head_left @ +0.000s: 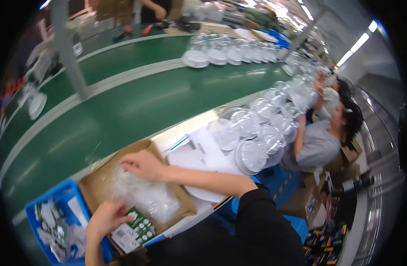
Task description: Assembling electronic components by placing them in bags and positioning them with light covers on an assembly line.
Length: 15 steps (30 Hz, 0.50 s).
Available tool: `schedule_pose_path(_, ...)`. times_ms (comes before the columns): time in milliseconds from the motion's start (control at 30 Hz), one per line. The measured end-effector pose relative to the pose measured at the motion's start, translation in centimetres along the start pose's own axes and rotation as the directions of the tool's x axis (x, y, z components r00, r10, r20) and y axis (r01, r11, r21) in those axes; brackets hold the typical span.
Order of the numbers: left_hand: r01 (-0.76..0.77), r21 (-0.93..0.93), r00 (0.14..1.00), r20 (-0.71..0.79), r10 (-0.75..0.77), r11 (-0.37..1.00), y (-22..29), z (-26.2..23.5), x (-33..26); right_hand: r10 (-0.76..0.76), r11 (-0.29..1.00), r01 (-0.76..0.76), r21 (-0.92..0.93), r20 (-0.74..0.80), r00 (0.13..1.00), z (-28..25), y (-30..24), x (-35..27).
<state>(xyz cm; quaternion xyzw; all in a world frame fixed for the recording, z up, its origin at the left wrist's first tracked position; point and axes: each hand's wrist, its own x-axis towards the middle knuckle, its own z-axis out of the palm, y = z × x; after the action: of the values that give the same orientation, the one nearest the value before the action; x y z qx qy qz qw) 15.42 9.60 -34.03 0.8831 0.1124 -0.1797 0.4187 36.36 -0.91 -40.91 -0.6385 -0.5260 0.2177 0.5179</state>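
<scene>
My right hand (pixel 143 165) reaches over an open cardboard box (pixel 93 188), its fingers pinched together beside a heap of clear plastic bags (pixel 146 195). What the fingertips hold, if anything, is too small to make out. At the box's near side, my left hand (pixel 107 218) has its thumb and fingers closed at the edge of a green-and-white printed card (pixel 143 226). A white label with dark print (pixel 125 238) lies right below that card. Part of the box's near edge is hidden by my hand and the cards.
A blue bin (pixel 35 210) with crumpled packets stands left of the box. Clear domed plastic containers (pixel 252 155) crowd the table to the right, beside white sheets (pixel 203 153). Beyond runs a green conveyor belt (pixel 141 106). Co-workers, one in a grey shirt (pixel 321 144), are at the right.
</scene>
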Motion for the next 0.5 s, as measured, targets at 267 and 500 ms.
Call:
schedule_pose_path(267, 0.013, -0.245, 0.996, 0.087, 0.009, 0.969, -2.1, -0.4, 1.0, -0.244, 0.967, 0.231, -0.104, -0.147, 0.958, -0.3, 0.1, -0.6)
schedule_pose_path(500, 0.05, -0.49, 0.999, 0.03, -0.04, 0.87, -5.5, -0.4, 0.2, -0.313, 0.949, 0.314, -0.012, -0.131, 0.941, -0.1, 0.1, -0.4)
